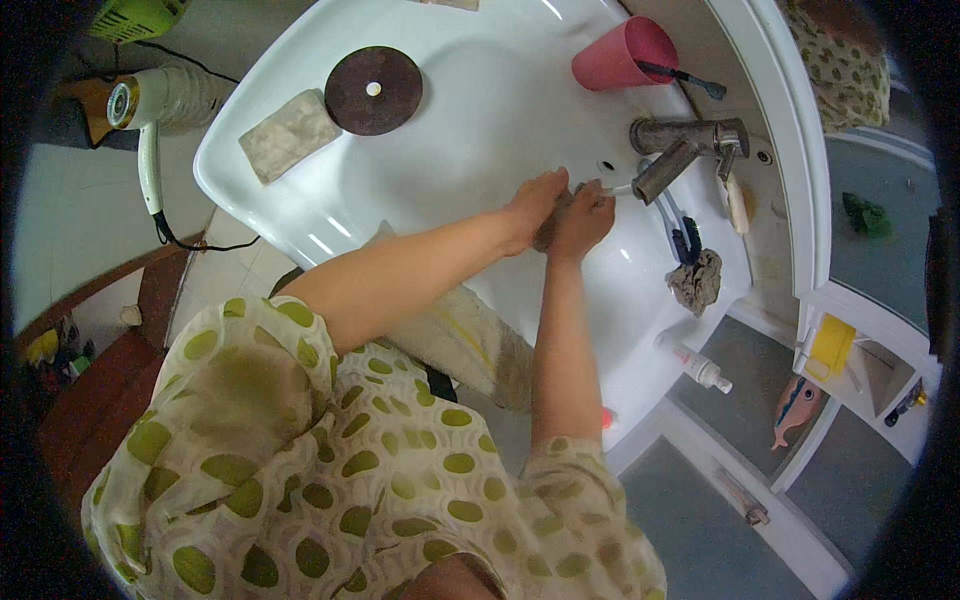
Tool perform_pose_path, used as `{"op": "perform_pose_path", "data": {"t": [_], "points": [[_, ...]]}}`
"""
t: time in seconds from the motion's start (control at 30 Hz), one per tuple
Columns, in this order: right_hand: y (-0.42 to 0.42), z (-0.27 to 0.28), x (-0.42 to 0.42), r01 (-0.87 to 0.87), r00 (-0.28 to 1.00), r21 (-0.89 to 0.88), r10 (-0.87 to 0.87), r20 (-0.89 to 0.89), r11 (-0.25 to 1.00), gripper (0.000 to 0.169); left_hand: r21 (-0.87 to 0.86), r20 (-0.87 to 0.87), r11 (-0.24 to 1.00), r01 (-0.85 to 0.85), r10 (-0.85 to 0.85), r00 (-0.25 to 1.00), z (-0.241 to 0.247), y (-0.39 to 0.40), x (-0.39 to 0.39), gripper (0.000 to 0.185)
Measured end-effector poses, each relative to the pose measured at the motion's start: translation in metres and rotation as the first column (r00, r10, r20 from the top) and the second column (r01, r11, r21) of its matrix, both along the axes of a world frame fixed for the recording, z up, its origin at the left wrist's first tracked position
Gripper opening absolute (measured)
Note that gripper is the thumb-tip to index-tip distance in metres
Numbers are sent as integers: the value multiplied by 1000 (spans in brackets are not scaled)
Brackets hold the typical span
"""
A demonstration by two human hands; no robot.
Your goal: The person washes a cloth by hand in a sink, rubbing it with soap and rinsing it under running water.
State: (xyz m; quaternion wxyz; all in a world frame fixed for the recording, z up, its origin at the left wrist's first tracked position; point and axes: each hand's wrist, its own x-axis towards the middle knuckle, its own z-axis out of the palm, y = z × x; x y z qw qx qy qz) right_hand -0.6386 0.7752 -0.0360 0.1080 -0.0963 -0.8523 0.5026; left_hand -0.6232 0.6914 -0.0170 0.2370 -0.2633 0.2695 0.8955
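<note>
Over the white washbasin (pixel 450 161), my left hand (pixel 536 206) and my right hand (pixel 583 221) are close together. Between them they grip a small grey-brown item (pixel 551 227), possibly a cloth or sponge; the fingers hide most of it. A thin stream of water (pixel 619 190) seems to run from the metal faucet (pixel 667 169) towards my right fingers. The drain opening (pixel 606 166) shows just beyond my hands. A pale towel with a yellow stripe (pixel 457 341) hangs at the basin's near side, partly behind my left forearm.
A dark round lid (pixel 373 90) and a beige rectangular block (pixel 291 136) rest on the basin's left. At right are a pink cup (pixel 622 56), a brush (pixel 684 236), a crumpled grey cloth (pixel 697 281) and a white bottle (pixel 694 364). A hair dryer (pixel 146 135) hangs left.
</note>
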Motion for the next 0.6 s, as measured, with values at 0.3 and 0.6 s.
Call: {"op": "perform_pose_path", "data": {"t": [0.3, 0.6], "points": [[-25, 16, 25, -152, 961, 261, 204, -185, 953, 26, 174, -22, 984, 27, -24, 999, -31, -8, -19, 35], [25, -1, -4, 306, 896, -873, 194, 399, 380, 23, -143, -141, 986, 80, -101, 985, 8, 1, -15, 37]]}}
